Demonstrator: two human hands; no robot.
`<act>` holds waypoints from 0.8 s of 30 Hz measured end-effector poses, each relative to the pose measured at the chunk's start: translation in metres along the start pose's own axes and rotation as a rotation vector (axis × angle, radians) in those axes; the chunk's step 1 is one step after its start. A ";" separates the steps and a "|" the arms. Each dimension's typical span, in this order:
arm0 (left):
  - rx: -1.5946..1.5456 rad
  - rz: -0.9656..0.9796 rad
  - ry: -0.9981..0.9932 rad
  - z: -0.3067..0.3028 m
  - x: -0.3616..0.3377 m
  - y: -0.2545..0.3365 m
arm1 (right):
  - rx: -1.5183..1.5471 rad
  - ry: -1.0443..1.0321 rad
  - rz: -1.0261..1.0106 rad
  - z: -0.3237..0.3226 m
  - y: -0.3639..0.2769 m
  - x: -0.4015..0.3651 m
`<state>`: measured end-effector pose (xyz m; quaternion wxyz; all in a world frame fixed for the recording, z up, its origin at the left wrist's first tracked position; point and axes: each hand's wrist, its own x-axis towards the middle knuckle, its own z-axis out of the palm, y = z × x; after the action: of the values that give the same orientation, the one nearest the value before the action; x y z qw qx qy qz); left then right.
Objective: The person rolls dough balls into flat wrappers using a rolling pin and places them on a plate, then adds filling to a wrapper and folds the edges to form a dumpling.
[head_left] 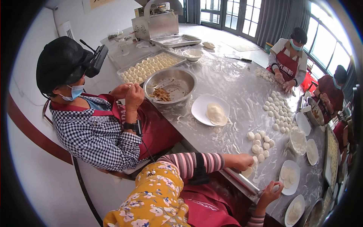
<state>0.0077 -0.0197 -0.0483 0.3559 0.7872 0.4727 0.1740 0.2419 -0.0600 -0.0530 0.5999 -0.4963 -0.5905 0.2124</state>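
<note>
My left hand (242, 162) is closed at the near table edge, its fingertips on a flat round of dough (247, 172) beside a cluster of dough balls (261, 145). To its right, my right hand (270, 192) is raised at the edge with curled fingers, around something small and greyish that I cannot make out. A white plate (289, 166) with flat dough rounds (288, 177) lies just beyond my right hand. Farther up the table, another white plate (200, 108) bears a stack of floured rounds (216, 113).
A person in a checkered shirt (89, 128) sits close on my left, near a steel bowl (181, 96) of filling and a tray (176, 56) of shaped dough. Two co-workers (287, 56) (332, 90) stand across the table. More dough balls (279, 109) and a floury bowl (298, 141) lie ahead.
</note>
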 end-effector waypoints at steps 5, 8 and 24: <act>0.008 -0.024 0.062 -0.002 0.003 0.017 | -0.079 -0.030 -0.076 0.029 0.013 0.041; 0.045 -0.056 0.049 -0.004 0.007 0.021 | -0.089 -0.044 -0.057 0.028 0.014 0.043; -0.019 0.003 0.014 -0.003 0.010 0.009 | -0.232 0.006 -0.286 0.034 0.006 0.046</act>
<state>0.0164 -0.0123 -0.0405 0.3596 0.7833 0.4723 0.1845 0.2227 -0.0071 -0.0415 0.5646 -0.4738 -0.6737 0.0536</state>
